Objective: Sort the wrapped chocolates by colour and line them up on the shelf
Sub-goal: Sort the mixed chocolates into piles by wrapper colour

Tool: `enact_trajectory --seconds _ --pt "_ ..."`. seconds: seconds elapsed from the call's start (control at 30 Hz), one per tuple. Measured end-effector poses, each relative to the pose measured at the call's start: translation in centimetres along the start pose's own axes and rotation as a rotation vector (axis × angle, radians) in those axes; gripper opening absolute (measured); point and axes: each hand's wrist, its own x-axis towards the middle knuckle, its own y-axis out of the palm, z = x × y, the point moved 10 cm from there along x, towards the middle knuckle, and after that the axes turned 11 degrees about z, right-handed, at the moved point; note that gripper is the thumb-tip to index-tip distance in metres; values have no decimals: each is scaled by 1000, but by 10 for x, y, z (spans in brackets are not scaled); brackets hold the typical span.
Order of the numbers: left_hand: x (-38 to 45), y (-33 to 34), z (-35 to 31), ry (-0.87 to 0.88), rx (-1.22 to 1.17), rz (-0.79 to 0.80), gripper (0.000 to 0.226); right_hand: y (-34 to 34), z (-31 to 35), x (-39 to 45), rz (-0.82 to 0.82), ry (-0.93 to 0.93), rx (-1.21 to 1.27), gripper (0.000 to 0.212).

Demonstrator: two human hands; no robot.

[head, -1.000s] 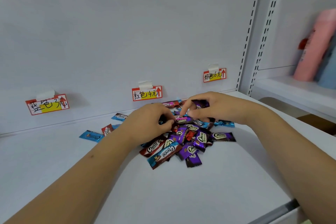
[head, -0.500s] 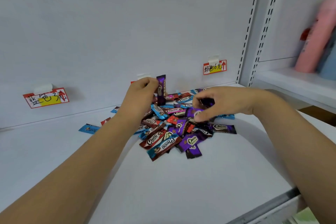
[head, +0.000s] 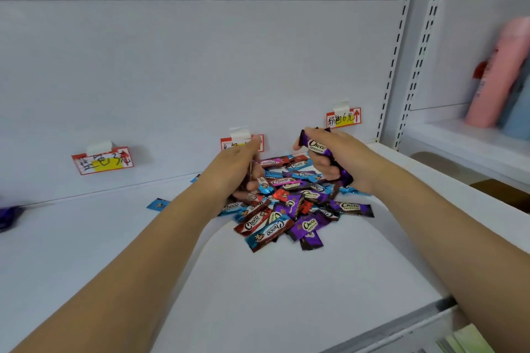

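The right hand (head: 338, 157) grips a purple foil-wrapped chocolate bar (head: 318, 146), its long axis slanting down toward the wrist, above the mixed pile of wrapped chocolates (head: 289, 206) just below both hands, while the left hand (head: 238, 166) curls into the pile's near-left edge, its hold unclear.

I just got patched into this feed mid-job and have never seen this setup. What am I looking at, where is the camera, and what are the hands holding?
There is no machine: these are a person's two bare hands, filmed by one wide-angle camera worn on the head, looking forward and down. A white shelf carries a mixed pile of wrapped chocolates in blue, red and purple. Three price labels are stuck on the back wall. The right hand grips a purple chocolate lifted above the pile. The left hand is curled over the pile's left edge; whether it holds anything is hidden. One blue chocolate lies apart, left of the pile.
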Motion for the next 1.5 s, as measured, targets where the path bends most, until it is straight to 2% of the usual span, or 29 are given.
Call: enact_trajectory --seconds 0.13,0.2,0.3,0.37,0.43,0.47,0.53,0.63,0.7,0.77,0.8,0.97,1.13,1.2,1.33,1.5 --pt "-43 -38 -5 75 266 -112 30 54 6 7 5 39 -14 27" --pt "-80 -67 -1 93 525 -189 33 97 8 13 62 51 -21 21" --pt "-147 -119 18 70 811 -322 25 175 10 28 200 49 -190 17" --pt "-191 -158 35 28 857 -408 16 228 16 37 272 -13 -331 16" --pt "-229 -191 52 -16 848 -457 14 273 27 41 315 -153 -581 17" --pt "-245 -204 60 -33 850 -465 18 293 34 38 334 -230 -699 18" --pt "-271 -219 71 -75 866 -463 29 328 37 29 423 -329 -775 24" --pt "-293 -222 79 -169 965 -474 47 364 26 19 595 -301 -810 47" --pt "-296 -216 77 -243 1072 -548 58 359 23 22 593 -249 -812 66" --pt "-293 -207 77 -307 1074 -626 68 333 23 30 521 -198 -687 97" --pt "-288 -199 78 -332 1056 -642 74 316 22 33 479 -172 -631 106" --pt "-249 -159 85 -494 1075 -622 94 271 13 45 314 -107 -586 77" --pt "-199 -161 92 -639 1091 -642 96 269 3 48 296 -67 -527 90" --pt "-187 -174 94 -657 1102 -656 88 269 3 50 296 -79 -545 86" --pt "-195 -222 100 -696 1091 -736 81 277 -2 51 310 -134 -683 58" --pt "-234 -300 107 -737 1047 -890 98 292 -7 48 351 -174 -785 55"
